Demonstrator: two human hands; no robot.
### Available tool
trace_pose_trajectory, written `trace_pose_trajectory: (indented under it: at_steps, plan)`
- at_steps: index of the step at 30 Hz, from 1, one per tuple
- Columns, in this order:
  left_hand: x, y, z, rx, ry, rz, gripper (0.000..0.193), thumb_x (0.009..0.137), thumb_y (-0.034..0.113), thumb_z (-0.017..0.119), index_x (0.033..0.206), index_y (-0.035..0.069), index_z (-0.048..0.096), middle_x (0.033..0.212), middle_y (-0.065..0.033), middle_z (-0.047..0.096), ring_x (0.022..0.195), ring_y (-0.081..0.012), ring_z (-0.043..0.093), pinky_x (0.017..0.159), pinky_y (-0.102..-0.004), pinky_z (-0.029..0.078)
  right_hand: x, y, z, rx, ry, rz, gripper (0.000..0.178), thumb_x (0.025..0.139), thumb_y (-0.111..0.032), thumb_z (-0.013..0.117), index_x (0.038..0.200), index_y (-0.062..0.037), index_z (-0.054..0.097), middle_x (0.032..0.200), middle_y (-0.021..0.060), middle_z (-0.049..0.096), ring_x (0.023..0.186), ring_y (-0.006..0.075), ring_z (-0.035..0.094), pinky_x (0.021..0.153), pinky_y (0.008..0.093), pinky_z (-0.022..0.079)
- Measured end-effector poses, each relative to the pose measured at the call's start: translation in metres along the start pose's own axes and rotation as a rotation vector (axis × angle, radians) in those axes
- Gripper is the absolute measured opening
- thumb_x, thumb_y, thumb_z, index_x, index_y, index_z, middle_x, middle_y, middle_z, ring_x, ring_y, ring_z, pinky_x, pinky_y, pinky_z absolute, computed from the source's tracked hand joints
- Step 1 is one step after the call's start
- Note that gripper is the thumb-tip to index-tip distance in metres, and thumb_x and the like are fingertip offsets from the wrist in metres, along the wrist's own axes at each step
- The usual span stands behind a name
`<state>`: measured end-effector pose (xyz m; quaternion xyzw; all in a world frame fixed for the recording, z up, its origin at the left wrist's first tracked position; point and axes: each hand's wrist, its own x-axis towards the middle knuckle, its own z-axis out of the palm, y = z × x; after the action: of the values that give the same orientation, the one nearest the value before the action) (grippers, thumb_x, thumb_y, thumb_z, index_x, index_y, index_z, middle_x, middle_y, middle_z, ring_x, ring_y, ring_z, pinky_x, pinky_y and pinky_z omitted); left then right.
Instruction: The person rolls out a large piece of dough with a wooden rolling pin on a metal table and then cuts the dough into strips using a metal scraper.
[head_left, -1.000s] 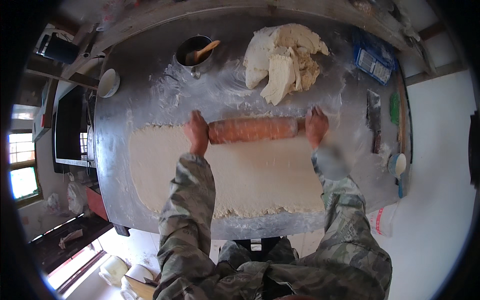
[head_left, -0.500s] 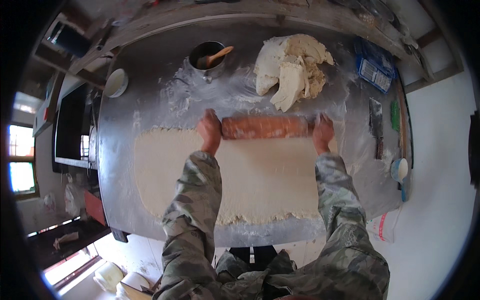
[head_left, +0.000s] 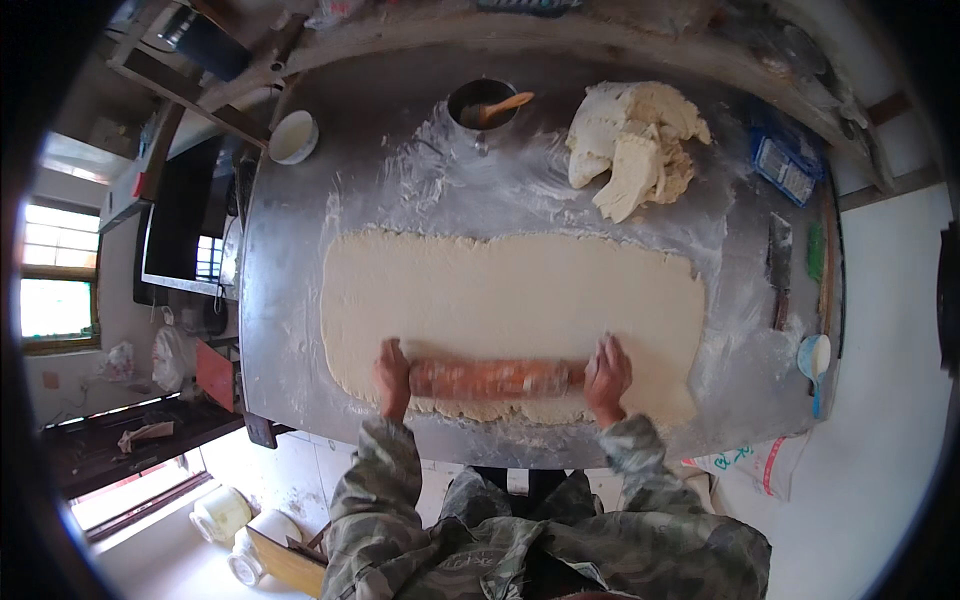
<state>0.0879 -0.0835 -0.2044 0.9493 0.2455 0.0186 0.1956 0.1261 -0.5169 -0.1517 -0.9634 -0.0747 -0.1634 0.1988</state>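
A wide flat sheet of pale dough (head_left: 510, 290) with ragged edges lies on the floured metal table (head_left: 280, 320). Across its near edge rests a reddish-brown wooden rolling pin (head_left: 490, 380), dusted with flour and slightly blurred. My left hand (head_left: 393, 378) is closed round the pin's left handle. On the other handle sits my right hand (head_left: 607, 378), gripping it with the fingers partly raised. Both forearms wear camouflage sleeves. Beyond the sheet, at the far right, a big folded lump of dough (head_left: 640, 150) stands on the table.
A metal pot (head_left: 475, 125) holding a wooden-handled brush (head_left: 510, 104) stands at the back. At far left is a white bowl (head_left: 294, 138). Along the right edge lie a blue device with keys (head_left: 785, 165), a flat blade (head_left: 779, 260) and a blue-handled scoop (head_left: 814, 355).
Both hands have brought the rolling pin from the sheet's far edge back toward me, to its near edge. The view has shifted, so the table appears farther right.
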Motion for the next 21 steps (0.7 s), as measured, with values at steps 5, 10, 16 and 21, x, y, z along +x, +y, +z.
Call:
trace_pose_trajectory:
  at_steps: [5, 10, 16, 21]
  plan:
    - [0.158, 0.082, 0.019, -0.009, 0.186, 0.121, 0.020, 0.096, 0.020, 0.047, 0.109, 0.015, 0.061, 0.099, -0.0130, 0.068, 0.082, -0.0373, 0.065, 0.066, -0.0489, 0.051, 0.131, 0.047, 0.081, -0.127, 0.175, -0.013, 0.037, 0.098, -0.024, 0.045, 0.115, 0.0026, 0.065, 0.118, 0.0202, 0.065, 0.101, 0.0374, 0.064, 0.084, 0.0450, 0.051]
    - [0.254, 0.138, 0.012, -0.027, 0.208, 0.136, 0.020, 0.098, 0.023, 0.045, 0.102, 0.014, 0.062, 0.085, -0.0182, 0.068, 0.075, -0.0416, 0.065, 0.063, -0.0528, 0.050, 0.221, 0.047, 0.114, -0.358, 0.010, 0.163, 0.030, 0.097, -0.022, 0.048, 0.107, -0.0023, 0.068, 0.108, 0.0151, 0.067, 0.098, 0.0363, 0.063, 0.084, 0.0449, 0.050]
    - [0.169, 0.073, 0.023, -0.191, 0.076, 0.106, 0.019, 0.098, 0.025, 0.047, 0.098, 0.014, 0.061, 0.082, -0.0193, 0.068, 0.075, -0.0422, 0.065, 0.064, -0.0535, 0.049, 0.140, 0.017, 0.094, -0.119, 0.230, 0.107, 0.024, 0.095, -0.021, 0.053, 0.100, -0.0038, 0.068, 0.104, 0.0130, 0.067, 0.097, 0.0341, 0.062, 0.083, 0.0463, 0.049]
    - [0.253, 0.113, 0.017, -0.171, 0.212, 0.197, 0.023, 0.097, 0.025, 0.044, 0.099, 0.011, 0.062, 0.086, -0.0215, 0.067, 0.079, -0.0430, 0.065, 0.066, -0.0535, 0.049, 0.199, 0.040, 0.129, -0.262, 0.214, 0.143, 0.015, 0.085, -0.017, 0.060, 0.094, -0.0065, 0.067, 0.090, 0.0101, 0.065, 0.088, 0.0331, 0.062, 0.070, 0.0441, 0.050]
